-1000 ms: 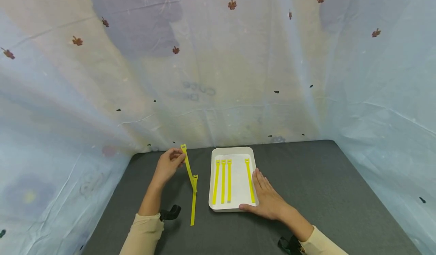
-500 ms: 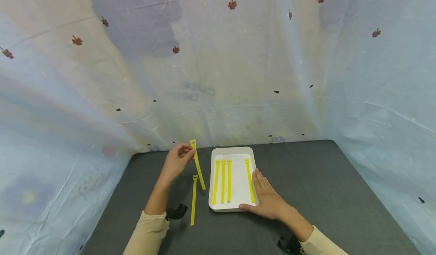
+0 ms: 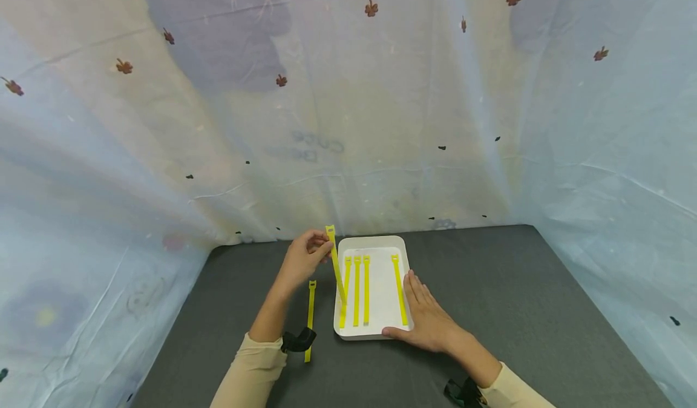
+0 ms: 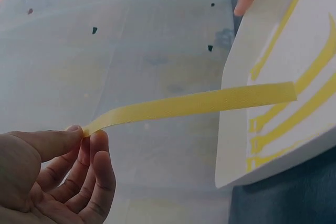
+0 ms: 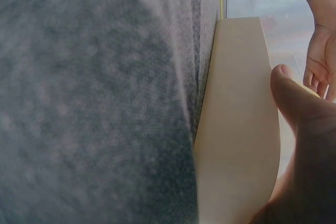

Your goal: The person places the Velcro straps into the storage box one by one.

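In the head view my left hand (image 3: 306, 258) pinches a yellow hook-and-loop cable tie (image 3: 336, 266) close to its slotted head. The tie's tail hangs over the left side of a white tray (image 3: 382, 293). The left wrist view has thumb and fingertips gripping the tie (image 4: 194, 103), its free end above the tray. Inside the tray, three matching ties (image 3: 366, 290) lie side by side at the left and one tie (image 3: 399, 290) lies at the right. My right hand (image 3: 427, 320) rests with straight fingers along the tray's right edge, thumb at the near rim.
Another yellow tie (image 3: 311, 305) lies on the dark grey tabletop (image 3: 517, 311) left of the tray, partly hidden by the left wrist's black strap (image 3: 299, 340). A pale printed sheet (image 3: 348, 123) hangs behind and at both sides.
My left hand has carried its tie rightward, from above the tie on the table to over the tray's left side. The right hand and the tray stay where they were.
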Demonstrator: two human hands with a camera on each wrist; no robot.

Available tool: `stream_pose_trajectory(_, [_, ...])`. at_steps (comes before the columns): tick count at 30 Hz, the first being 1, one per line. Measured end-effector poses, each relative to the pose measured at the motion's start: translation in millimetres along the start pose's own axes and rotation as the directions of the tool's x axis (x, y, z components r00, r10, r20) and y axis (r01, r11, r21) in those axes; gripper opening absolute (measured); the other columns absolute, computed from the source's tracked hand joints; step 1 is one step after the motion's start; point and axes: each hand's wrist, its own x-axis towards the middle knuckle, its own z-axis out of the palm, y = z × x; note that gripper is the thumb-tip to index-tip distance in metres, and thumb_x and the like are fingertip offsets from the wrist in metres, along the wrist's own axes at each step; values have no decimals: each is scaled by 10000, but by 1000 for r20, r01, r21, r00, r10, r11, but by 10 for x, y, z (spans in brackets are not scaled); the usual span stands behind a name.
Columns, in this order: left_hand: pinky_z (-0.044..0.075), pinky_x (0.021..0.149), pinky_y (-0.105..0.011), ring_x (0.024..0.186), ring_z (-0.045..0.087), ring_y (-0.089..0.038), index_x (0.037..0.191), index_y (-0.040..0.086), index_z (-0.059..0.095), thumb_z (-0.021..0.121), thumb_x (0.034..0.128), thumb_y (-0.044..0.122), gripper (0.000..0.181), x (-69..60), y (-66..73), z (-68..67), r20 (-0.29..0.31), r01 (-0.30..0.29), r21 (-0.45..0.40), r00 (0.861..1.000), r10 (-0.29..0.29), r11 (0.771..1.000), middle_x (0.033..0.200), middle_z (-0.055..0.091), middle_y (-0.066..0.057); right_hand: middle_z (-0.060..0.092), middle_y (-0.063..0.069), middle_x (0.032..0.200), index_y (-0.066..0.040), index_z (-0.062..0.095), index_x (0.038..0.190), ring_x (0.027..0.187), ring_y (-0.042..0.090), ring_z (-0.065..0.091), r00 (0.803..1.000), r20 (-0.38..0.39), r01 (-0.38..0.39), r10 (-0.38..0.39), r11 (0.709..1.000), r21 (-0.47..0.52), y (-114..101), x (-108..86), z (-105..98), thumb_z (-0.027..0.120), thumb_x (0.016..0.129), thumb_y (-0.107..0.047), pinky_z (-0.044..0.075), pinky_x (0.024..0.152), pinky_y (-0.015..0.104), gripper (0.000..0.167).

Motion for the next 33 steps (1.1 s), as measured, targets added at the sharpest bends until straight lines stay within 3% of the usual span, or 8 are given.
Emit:
stream_pose_trajectory(12, [632,758,-352,900,759,-242,1215,88,694,718,1056,167,180,69,-42,256,63,-29,-9,998,29,1000,1057,756,-68,-46,223,1786,52,39,1690,1664,372,24,1000,4,-6,6,1000,3,-3,-2,-3,645,870,-851,141,1336,564,1362])
stream_pose_trajectory(17, [646,777,-346,951,765,-312,1228,75,680,725,1053,177,207,97,-54,355,111,-27,-31,993,30,999,1107,755,-139,-40,225,1786,54,49,1690,1664,369,26,1000,2,-7,7,1000,-3,-16,-6,-17,646,872,-848,139,1336,563,1356])
stream_pose_trajectory(21, [653,776,-356,930,772,-296,1224,65,671,724,1055,189,217,129,-81,441,141,-23,-40,990,29,999,1125,747,-155,-26,235,1785,61,54,1689,1662,383,38,1000,-5,-4,4,1000,1,-25,-12,-24,661,874,-834,145,1332,573,1353])
stream_pose_trajectory(28, [630,872,-598,963,771,-379,1202,30,658,711,1059,147,193,169,-112,605,189,-4,-93,982,21,996,1127,747,-188,-15,250,1781,71,56,1685,1659,399,49,1000,-9,-2,3,1000,6,-36,-27,-26,677,878,-815,150,1327,586,1350])
stream_pose_trajectory(33, [614,883,-639,944,773,-358,1200,22,653,714,1057,144,198,192,-130,709,215,-1,-113,976,25,994,1083,750,-138,-20,253,1780,76,55,1683,1658,406,48,1000,-11,3,-3,1000,3,-28,-17,-20,676,881,-812,146,1328,587,1348])
